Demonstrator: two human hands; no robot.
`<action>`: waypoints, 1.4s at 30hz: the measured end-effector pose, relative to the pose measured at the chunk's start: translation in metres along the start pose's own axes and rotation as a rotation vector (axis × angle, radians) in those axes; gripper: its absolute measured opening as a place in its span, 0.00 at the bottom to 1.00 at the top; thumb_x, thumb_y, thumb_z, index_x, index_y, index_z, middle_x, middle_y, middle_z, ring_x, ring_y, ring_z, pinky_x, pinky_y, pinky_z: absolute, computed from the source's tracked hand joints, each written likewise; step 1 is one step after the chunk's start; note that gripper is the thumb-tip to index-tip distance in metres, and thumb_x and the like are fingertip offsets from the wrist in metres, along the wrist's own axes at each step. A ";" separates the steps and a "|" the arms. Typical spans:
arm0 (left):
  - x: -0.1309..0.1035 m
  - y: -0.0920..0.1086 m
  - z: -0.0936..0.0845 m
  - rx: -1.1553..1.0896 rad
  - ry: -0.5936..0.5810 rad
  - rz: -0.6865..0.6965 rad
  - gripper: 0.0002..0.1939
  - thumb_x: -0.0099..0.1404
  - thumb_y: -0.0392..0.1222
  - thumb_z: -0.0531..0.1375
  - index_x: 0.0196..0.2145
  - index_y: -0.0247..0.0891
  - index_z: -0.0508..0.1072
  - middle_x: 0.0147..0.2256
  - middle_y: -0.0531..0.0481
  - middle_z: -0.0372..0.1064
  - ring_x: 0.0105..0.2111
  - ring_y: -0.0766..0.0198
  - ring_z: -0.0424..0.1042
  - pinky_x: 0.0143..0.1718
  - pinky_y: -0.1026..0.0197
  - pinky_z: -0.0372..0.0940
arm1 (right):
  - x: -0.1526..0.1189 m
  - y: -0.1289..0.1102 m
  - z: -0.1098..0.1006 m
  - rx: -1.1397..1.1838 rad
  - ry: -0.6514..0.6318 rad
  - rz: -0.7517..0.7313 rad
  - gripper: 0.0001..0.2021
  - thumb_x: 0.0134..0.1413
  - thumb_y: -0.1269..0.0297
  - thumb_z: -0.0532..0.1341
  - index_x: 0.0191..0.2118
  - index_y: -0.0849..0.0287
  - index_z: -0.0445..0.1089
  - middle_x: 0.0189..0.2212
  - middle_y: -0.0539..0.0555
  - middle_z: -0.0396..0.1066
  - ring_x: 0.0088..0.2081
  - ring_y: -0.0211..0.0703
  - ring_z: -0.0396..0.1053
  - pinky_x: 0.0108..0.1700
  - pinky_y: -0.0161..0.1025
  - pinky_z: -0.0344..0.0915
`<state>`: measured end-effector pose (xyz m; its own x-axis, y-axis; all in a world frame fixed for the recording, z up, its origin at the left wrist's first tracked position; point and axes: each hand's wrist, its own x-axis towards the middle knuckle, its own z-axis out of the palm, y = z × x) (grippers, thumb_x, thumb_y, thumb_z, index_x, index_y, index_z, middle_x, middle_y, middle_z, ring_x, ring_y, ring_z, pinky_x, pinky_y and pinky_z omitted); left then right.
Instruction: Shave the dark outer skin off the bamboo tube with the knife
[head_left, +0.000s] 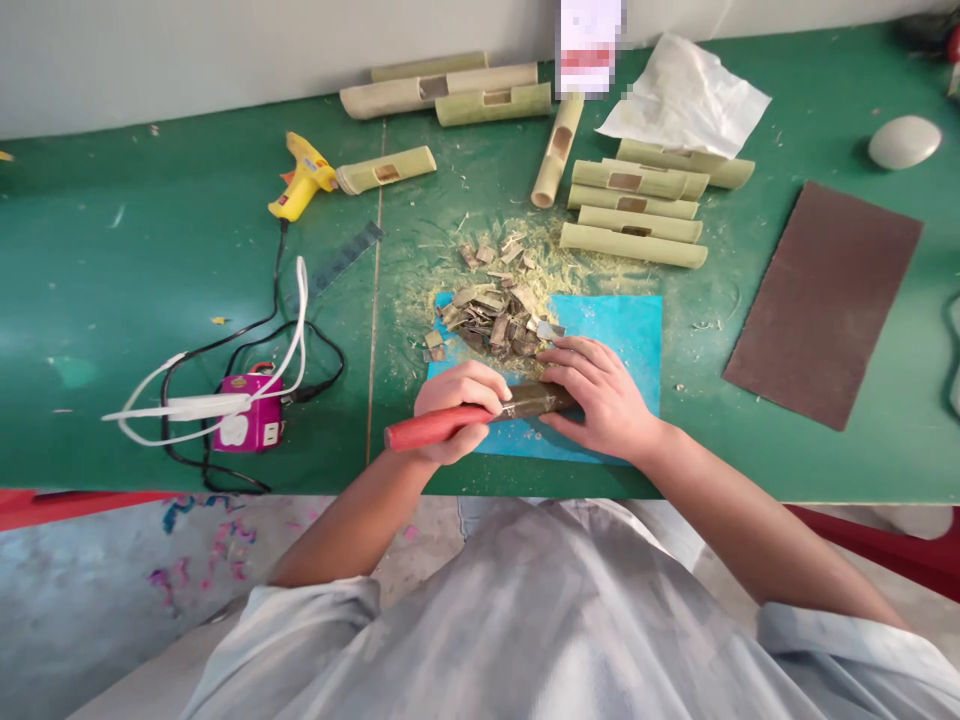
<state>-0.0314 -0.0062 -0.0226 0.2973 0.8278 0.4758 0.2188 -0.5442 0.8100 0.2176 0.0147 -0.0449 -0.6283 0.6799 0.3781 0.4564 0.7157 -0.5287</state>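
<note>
My left hand [459,405] is closed around the red handle of a knife [435,428], which points to the right. Its dark blade [529,400] runs under my right hand [600,395], whose thumb lies along the near side and fingers along the far side. The blade's far end is hidden by that hand. Both hands are over a blue sheet [622,325] on the green table. Just beyond them is a heap of brown bamboo chips [495,315], touching the sheet, and a thin grey piece [546,328] lies near my right fingertips.
Yellowish shavings [555,265] surround the heap. Cut bamboo tubes [630,248] lie at right, with more tubes [491,103] by the wall. A yellow glue gun [300,178], a corded purple power block [251,415], a brown sheet [825,300] and a white mouse-shaped object [904,143] are around.
</note>
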 end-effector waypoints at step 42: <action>-0.022 -0.002 -0.020 -0.050 0.034 -0.174 0.07 0.61 0.44 0.73 0.35 0.41 0.83 0.35 0.47 0.81 0.33 0.61 0.80 0.38 0.58 0.76 | 0.002 0.003 0.003 0.075 -0.015 0.018 0.19 0.59 0.56 0.67 0.53 0.57 0.72 0.57 0.64 0.75 0.64 0.64 0.66 0.64 0.66 0.64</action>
<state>-0.0572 -0.0208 -0.0276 0.2269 0.9133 0.3382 0.2177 -0.3861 0.8964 0.2158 0.0184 -0.0481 -0.6304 0.6895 0.3566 0.4197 0.6892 -0.5907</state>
